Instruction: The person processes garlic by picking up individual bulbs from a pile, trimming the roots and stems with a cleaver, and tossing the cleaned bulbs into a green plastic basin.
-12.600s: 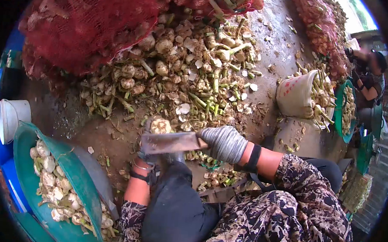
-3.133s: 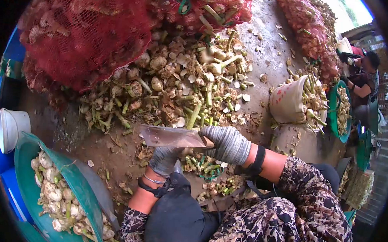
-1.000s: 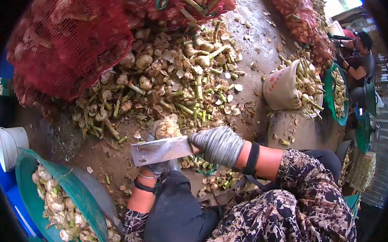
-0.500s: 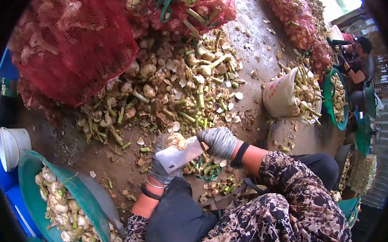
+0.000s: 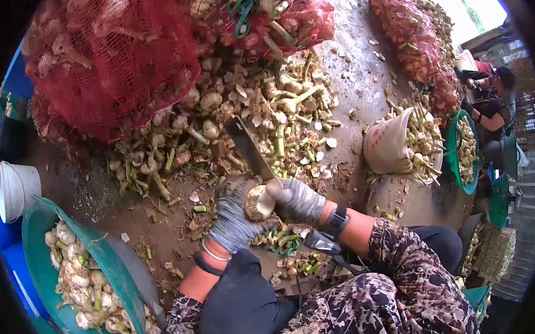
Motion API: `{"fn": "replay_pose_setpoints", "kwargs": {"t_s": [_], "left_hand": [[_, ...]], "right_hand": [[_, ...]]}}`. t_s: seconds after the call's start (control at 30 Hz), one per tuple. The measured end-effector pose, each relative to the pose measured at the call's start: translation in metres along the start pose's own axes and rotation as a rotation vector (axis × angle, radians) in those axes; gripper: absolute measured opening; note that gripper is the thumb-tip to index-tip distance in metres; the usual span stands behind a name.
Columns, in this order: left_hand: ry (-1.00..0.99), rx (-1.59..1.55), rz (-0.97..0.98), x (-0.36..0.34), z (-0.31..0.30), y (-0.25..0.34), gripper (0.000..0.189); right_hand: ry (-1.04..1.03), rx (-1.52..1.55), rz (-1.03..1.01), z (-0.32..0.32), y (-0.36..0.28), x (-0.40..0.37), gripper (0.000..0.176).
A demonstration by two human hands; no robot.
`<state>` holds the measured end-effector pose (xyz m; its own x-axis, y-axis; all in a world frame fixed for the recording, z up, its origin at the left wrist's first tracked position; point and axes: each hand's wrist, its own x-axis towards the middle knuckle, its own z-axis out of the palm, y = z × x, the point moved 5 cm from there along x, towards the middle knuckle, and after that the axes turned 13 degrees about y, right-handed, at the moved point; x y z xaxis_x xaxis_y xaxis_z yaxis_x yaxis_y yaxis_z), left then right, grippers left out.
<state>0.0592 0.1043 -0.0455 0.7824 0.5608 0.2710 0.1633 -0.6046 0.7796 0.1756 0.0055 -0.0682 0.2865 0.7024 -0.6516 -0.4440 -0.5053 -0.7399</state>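
Fingers of your knit-gloved left hand cup a round garlic bulb; your right hand clenches a flat steel cleaver above it.

The left hand, in a grey knit glove, is curled shut with the fingers wrapped upward. The right hand, gloved alike, is clenched just beside it. Both forearms are bare below patterned sleeves.

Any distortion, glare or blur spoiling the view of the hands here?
Head view: strong fisheye bend, black corners; daylight blown out top right; left hand, garlic bulb, right hand and knife sit centred, evenly lit, fairly sharp.
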Motion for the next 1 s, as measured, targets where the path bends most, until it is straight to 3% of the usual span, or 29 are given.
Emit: {"fn": "replay_pose_setpoints", "kwargs": {"t_s": [0.07,0.17,0.23,0.27,0.3,0.33,0.43,0.47,0.53,0.6,0.63,0.73,0.77,0.8,0.83,0.9,0.93,0.97,1.0], "left_hand": [[0.107,0.010,0.099,0.006,-0.018,0.012,0.092],[0.340,-0.301,0.028,-0.020,-0.002,-0.035,0.092],[0.050,-0.798,-0.466,-0.038,0.025,-0.066,0.073],[-0.036,-0.822,-0.429,-0.041,0.034,-0.071,0.059],[-0.123,-0.844,-0.391,-0.044,0.043,-0.075,0.044],[-0.210,-0.865,-0.352,-0.048,0.052,-0.080,0.030],[-0.136,-0.987,-0.532,-0.066,0.082,-0.121,0.020],[-0.174,-0.398,-0.215,-0.066,0.070,-0.116,0.021],[-0.207,0.187,0.111,-0.068,0.062,-0.102,0.023],[-0.007,0.298,0.103,-0.048,0.030,-0.064,0.036],[-0.163,0.208,-0.059,-0.048,0.030,-0.075,0.035],[0.106,-0.638,-0.607,-0.034,-0.036,-0.030,0.036],[0.284,-1.009,-0.605,-0.035,-0.076,-0.026,0.038],[0.454,-1.483,-0.553,-0.037,-0.116,-0.021,0.044],[0.567,-1.869,-0.441,-0.041,-0.155,-0.017,0.053],[0.545,-1.969,0.049,-0.023,-0.215,0.054,0.079],[0.476,-1.924,0.187,-0.023,-0.230,0.068,0.094],[0.412,-1.823,0.232,-0.022,-0.228,0.074,0.110],[0.403,-1.677,0.104,-0.010,-0.209,0.061,0.098]], "right_hand": [[-0.011,-0.068,-0.080,0.013,-0.018,-0.005,0.049],[0.003,-0.172,-0.314,0.009,-0.011,0.004,0.065],[0.032,-0.291,-0.397,0.010,0.000,0.000,0.065],[0.063,-0.405,-0.477,0.009,0.000,-0.002,0.065],[0.112,-0.731,-0.531,0.011,-0.016,-0.010,0.064],[0.113,-0.732,-0.530,0.009,-0.026,-0.014,0.064],[0.038,-0.924,-0.754,0.003,-0.039,-0.019,0.063],[0.041,-1.023,-0.742,0.003,-0.049,-0.025,0.047],[0.027,-1.172,-0.711,0.002,-0.054,-0.026,0.028],[0.041,-1.200,-0.624,-0.011,-0.050,-0.021,0.022],[0.047,-1.225,-0.541,-0.020,-0.045,-0.016,0.018],[0.200,-1.458,-0.283,-0.079,-0.023,0.012,0.021],[0.211,-1.471,-0.221,-0.092,-0.022,0.009,0.023],[0.350,-1.370,-0.306,-0.100,-0.016,0.002,0.022],[0.346,-1.157,-0.374,-0.128,0.025,0.026,0.020],[0.369,-1.020,-0.410,-0.123,0.039,0.021,0.014],[0.402,-1.162,-0.340,-0.101,0.012,0.008,0.013],[0.392,-1.143,-0.308,-0.094,0.005,0.005,0.015],[0.382,-1.124,-0.271,-0.088,-0.001,0.004,0.018]]}}
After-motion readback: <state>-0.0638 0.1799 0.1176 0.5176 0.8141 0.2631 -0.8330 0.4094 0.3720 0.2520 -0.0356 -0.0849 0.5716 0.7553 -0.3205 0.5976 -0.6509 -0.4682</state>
